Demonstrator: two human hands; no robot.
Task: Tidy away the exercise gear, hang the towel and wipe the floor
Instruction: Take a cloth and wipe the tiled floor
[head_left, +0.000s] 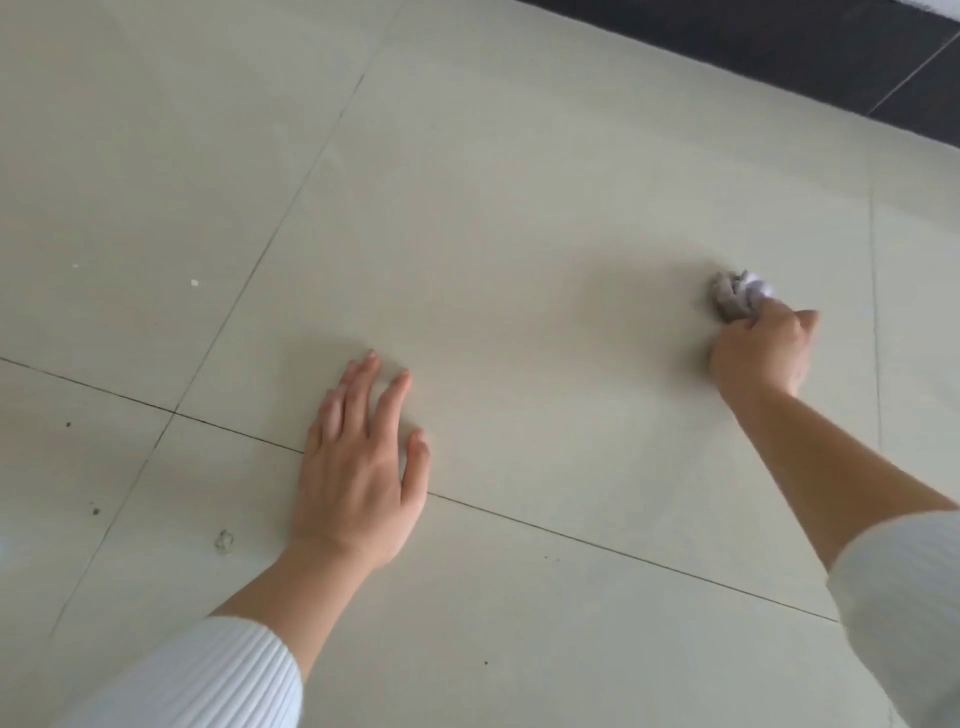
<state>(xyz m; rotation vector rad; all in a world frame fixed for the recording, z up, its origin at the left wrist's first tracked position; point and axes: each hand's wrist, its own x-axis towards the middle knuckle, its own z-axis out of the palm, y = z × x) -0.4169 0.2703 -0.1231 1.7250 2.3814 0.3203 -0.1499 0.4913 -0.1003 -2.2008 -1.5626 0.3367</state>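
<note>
I look down at a pale tiled floor (519, 218) with thin dark grout lines. My right hand (761, 353) is stretched out to the right and grips a crumpled greyish-white wad of tissue (737, 293), pressed against the floor. My left hand (358, 467) lies flat on the tiles with its fingers spread and nothing in it, its palm over a grout line. Both forearms come out of white ribbed sleeves. No exercise gear or towel is in view.
A dark tiled strip (831, 47) borders the floor at the top right. Small specks and a grey smudge (224, 541) mark the tiles left of my left wrist. White flecks (195, 283) lie further up on the left.
</note>
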